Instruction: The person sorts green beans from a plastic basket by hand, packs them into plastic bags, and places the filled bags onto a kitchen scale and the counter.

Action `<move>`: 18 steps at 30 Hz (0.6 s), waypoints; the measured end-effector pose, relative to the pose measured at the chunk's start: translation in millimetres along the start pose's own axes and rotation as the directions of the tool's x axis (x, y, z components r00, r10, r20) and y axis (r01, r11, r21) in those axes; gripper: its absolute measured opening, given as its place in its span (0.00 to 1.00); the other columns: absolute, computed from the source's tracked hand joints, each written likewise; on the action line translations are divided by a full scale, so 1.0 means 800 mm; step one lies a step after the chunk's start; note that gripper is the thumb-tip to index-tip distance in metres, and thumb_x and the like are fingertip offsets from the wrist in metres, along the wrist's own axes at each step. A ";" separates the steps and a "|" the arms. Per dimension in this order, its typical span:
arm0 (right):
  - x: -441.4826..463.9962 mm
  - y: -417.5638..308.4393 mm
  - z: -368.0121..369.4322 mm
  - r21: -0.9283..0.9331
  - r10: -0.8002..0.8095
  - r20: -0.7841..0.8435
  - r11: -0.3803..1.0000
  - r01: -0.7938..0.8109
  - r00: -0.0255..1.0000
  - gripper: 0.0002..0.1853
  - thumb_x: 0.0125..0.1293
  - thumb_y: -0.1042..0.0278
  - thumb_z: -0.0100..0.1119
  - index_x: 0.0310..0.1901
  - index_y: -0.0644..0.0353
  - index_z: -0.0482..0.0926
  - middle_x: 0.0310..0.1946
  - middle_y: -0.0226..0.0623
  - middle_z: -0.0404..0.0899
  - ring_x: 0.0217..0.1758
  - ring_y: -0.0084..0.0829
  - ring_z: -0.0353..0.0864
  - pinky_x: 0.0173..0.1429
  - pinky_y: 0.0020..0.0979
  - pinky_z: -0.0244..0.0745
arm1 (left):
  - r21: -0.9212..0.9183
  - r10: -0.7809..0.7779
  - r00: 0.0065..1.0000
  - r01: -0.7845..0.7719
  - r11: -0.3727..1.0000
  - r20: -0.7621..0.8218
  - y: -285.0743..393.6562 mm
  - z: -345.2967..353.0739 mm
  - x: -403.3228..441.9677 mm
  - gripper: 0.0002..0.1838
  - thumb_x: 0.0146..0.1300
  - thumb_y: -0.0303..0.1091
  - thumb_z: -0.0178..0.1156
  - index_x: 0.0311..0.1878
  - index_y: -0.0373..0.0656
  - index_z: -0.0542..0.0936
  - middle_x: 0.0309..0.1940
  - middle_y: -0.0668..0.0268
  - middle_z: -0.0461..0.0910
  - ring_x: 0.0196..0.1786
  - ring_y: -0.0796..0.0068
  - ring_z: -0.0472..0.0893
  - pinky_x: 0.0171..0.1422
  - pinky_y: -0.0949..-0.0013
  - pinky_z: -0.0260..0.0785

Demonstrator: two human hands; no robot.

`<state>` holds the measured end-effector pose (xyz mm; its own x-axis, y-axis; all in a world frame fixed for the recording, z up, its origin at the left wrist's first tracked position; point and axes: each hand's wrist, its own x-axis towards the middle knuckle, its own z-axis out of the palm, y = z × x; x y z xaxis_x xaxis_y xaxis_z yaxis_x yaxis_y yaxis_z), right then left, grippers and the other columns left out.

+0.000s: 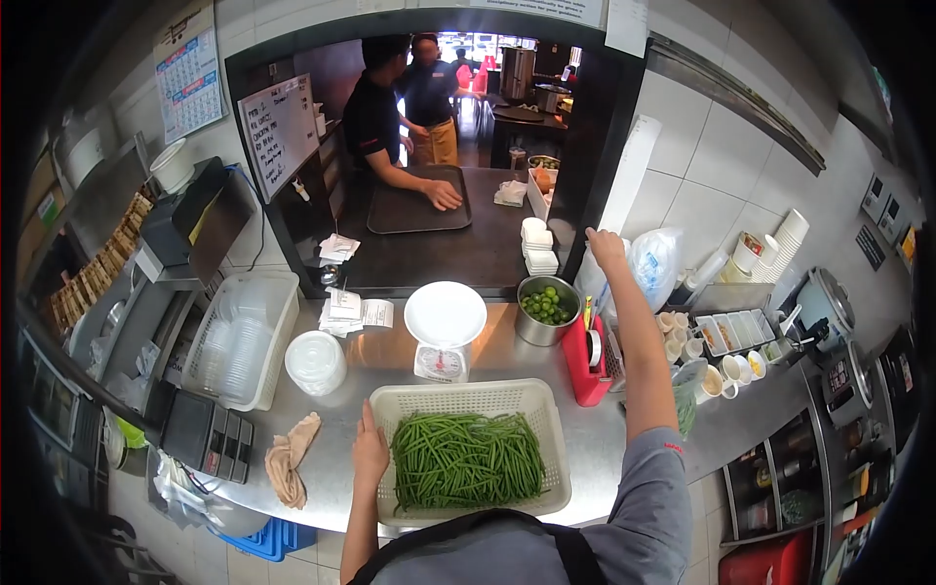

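Note:
In front of me a cream plastic basket [472, 392] holds a heap of green beans [468, 458]. My left hand [370, 447] lies against the basket's left side, its fingers stretched along the wall. My right arm reaches far forward, and my right hand [607, 247] is closed beside the white edge of the serving window. Whatever it pinches is too small or hidden to make out. Just to its right sits a clear plastic bag [654, 261]. Behind the basket stands a kitchen scale [442, 365] with a white round pan [446, 312].
Limes fill a metal pot [532, 330] beside a red holder [583, 375]. Left are a lidded white tub [315, 363], a beige cloth [291, 458] and a crate of plastic containers [286, 336]. Through the window, a co-worker's hand [442, 193] rests on a dark tray [395, 214].

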<state>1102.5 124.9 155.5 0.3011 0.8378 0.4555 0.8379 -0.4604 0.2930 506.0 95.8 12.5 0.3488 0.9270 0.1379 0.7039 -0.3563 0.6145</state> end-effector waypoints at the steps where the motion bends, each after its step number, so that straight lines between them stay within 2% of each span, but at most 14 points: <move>1: 0.002 0.002 0.000 0.022 0.008 0.011 1.000 -0.008 1.000 0.07 0.60 0.71 0.47 0.40 0.54 0.70 0.27 0.48 0.78 0.31 0.46 0.81 0.33 0.43 0.77 | 0.003 -0.006 1.000 0.006 1.000 0.005 0.002 -0.001 -0.001 0.34 0.60 0.27 0.48 0.69 0.44 0.47 0.51 0.42 0.68 0.43 0.40 0.75 0.45 0.48 0.69; 5: 0.000 0.008 -0.014 0.158 0.159 -0.043 0.976 -0.151 0.986 0.07 0.62 0.72 0.44 0.42 0.56 0.66 0.27 0.53 0.78 0.31 0.53 0.79 0.34 0.49 0.73 | 0.016 0.010 1.000 -0.010 1.000 -0.003 0.003 0.001 -0.003 0.34 0.61 0.27 0.47 0.69 0.43 0.47 0.49 0.43 0.69 0.41 0.41 0.75 0.43 0.48 0.69; 8: -0.007 0.015 0.000 0.398 0.461 -0.102 0.831 -0.389 0.881 0.07 0.62 0.71 0.42 0.42 0.57 0.65 0.26 0.57 0.77 0.32 0.58 0.76 0.35 0.53 0.69 | 0.040 0.003 1.000 -0.003 0.999 0.007 0.010 -0.005 -0.001 0.34 0.61 0.27 0.47 0.69 0.43 0.46 0.47 0.44 0.69 0.40 0.41 0.75 0.42 0.48 0.69; 10: -0.015 0.011 -0.002 0.441 0.493 -0.151 0.809 -0.388 0.857 0.06 0.62 0.71 0.42 0.40 0.58 0.66 0.25 0.58 0.76 0.32 0.60 0.75 0.35 0.54 0.68 | 0.052 -0.003 1.000 0.002 0.999 0.017 0.008 -0.003 0.000 0.34 0.61 0.27 0.46 0.69 0.43 0.46 0.47 0.45 0.69 0.39 0.42 0.75 0.41 0.48 0.69; 11: -0.020 0.006 -0.001 0.465 0.508 -0.170 0.797 -0.386 0.844 0.06 0.62 0.71 0.42 0.40 0.59 0.66 0.24 0.59 0.75 0.32 0.60 0.75 0.35 0.54 0.67 | 0.043 0.006 1.000 -0.007 0.999 0.020 0.007 -0.002 0.000 0.34 0.61 0.27 0.46 0.69 0.43 0.46 0.47 0.45 0.69 0.39 0.42 0.76 0.41 0.48 0.69; 12: -0.014 0.014 0.004 0.382 0.426 -0.101 0.851 -0.360 0.899 0.06 0.60 0.73 0.44 0.38 0.59 0.69 0.27 0.55 0.78 0.34 0.57 0.78 0.38 0.53 0.71 | 0.036 0.014 1.000 -0.014 0.999 0.020 0.005 0.000 0.002 0.34 0.61 0.27 0.46 0.69 0.43 0.46 0.47 0.45 0.69 0.39 0.42 0.76 0.41 0.48 0.69; 15: 0.007 0.037 -0.017 0.439 0.429 -0.095 0.828 -0.348 0.899 0.05 0.59 0.74 0.45 0.34 0.61 0.72 0.29 0.54 0.78 0.36 0.56 0.78 0.40 0.52 0.71 | 0.037 0.011 1.000 -0.012 0.999 0.026 0.004 -0.002 0.004 0.34 0.61 0.27 0.46 0.69 0.43 0.46 0.47 0.46 0.69 0.39 0.43 0.76 0.41 0.48 0.69; 16: 0.002 0.034 -0.029 0.489 0.509 -0.247 0.800 -0.347 0.825 0.08 0.60 0.70 0.45 0.29 0.63 0.74 0.32 0.54 0.77 0.37 0.55 0.77 0.40 0.52 0.70 | 0.040 0.006 0.999 -0.007 0.999 0.032 0.005 -0.003 0.003 0.34 0.61 0.27 0.46 0.69 0.43 0.46 0.47 0.46 0.69 0.39 0.43 0.76 0.41 0.48 0.69; 18: -0.004 0.029 -0.038 0.307 0.268 -0.156 0.928 -0.212 0.951 0.08 0.60 0.70 0.45 0.30 0.62 0.74 0.34 0.52 0.76 0.40 0.53 0.77 0.42 0.50 0.71 | 0.031 -0.008 0.999 0.007 1.000 0.043 0.005 -0.004 0.002 0.34 0.61 0.27 0.46 0.69 0.43 0.46 0.47 0.47 0.69 0.39 0.43 0.76 0.42 0.48 0.69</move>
<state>1107.2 102.4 186.5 0.4401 0.6274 0.6424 0.8535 -0.5145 -0.0823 507.7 96.3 17.7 0.3697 0.9239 0.0992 0.7249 -0.3535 0.5912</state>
